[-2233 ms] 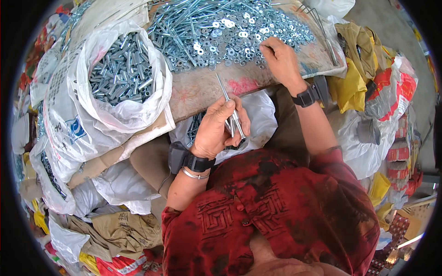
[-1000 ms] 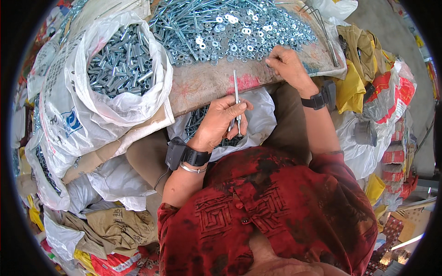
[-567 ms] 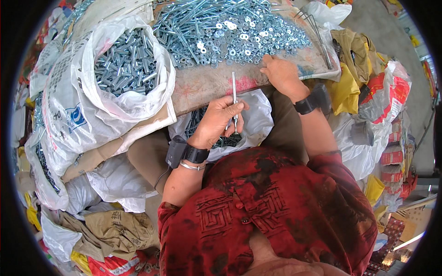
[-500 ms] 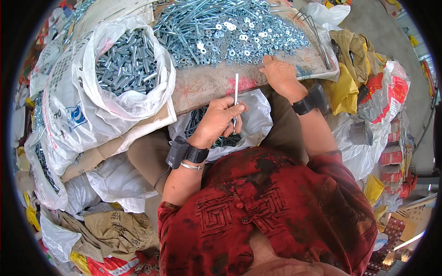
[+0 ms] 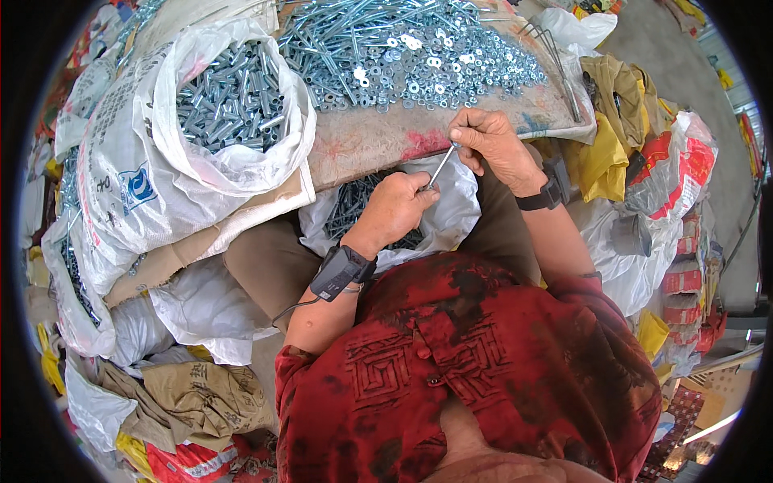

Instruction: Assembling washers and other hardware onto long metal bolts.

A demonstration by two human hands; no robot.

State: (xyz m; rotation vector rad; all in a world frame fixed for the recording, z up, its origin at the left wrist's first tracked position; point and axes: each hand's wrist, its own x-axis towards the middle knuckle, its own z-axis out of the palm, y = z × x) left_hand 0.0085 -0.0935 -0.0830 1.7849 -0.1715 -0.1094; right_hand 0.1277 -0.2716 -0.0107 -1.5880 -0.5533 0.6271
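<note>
- head view: a long thin bolt [image 5: 441,167] is held between both hands, tilted, just over the near edge of the board [image 5: 378,141].
- the left hand [image 5: 396,207] pinches the low end of the bolt with closed fingers.
- the right hand [image 5: 493,143] pinches the top end of the bolt with its fingertips, closed tight on it.
- under the hands sits an open white bag [image 5: 451,213] with more dark bolts inside, in the person's lap.
- just past the hands, a big pile of shiny bolts and washers [image 5: 403,50] lies on the board.
- to the left, a large white sack [image 5: 145,173] stands open and is full of short grey metal pieces [image 5: 229,101].
- each wrist has a black band; the left one [image 5: 341,270] has a thin wire.
- yellow and red bags [image 5: 644,169] lie at the right, well apart from the hands.
</note>
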